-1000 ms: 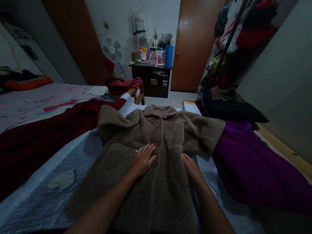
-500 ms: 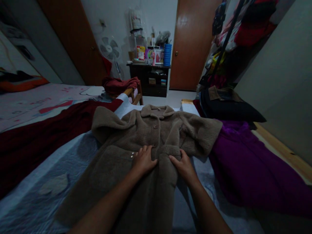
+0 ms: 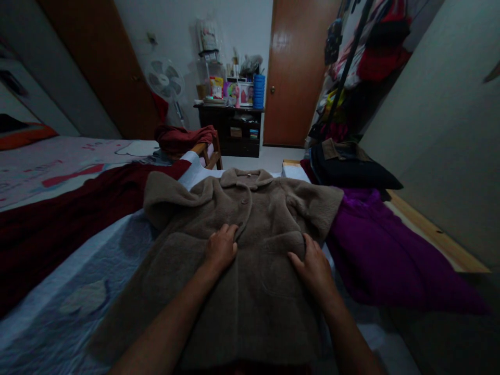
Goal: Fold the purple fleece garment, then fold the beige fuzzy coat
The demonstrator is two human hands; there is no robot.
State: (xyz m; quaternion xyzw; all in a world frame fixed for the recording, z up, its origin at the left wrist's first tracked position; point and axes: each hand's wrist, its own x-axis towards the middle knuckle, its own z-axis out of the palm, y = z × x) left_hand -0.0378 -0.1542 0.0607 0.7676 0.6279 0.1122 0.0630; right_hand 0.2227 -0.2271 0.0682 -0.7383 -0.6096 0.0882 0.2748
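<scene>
A brown fuzzy coat point(image 3: 269, 312) lies spread face up with its collar away from me. My left hand point(image 3: 221, 247) is on the front opening beside a button, its fingers curled against the placket edge. Over by the pocket point(image 3: 281, 265) on the right side, my right hand point(image 3: 316, 265) rests on the cloth with thumb and fingers apart. Both sleeves reach outward, the left one point(image 3: 166, 198) folded over itself. My forearms cover part of the coat's lower half.
A purple garment point(image 3: 390, 255) lies to the right, below a stack of dark folded clothes point(image 3: 351, 166). Dark red cloth point(image 3: 78, 219) stretches along the left over a blue patterned sheet point(image 3: 86, 297). A fan point(image 3: 166, 78) and a dark cabinet point(image 3: 228, 130) stand at the back.
The coat's right front panel, bunched before, now lies spread flat with its pocket showing. My right hand has moved outward to the right; my left hand has shifted slightly left.
</scene>
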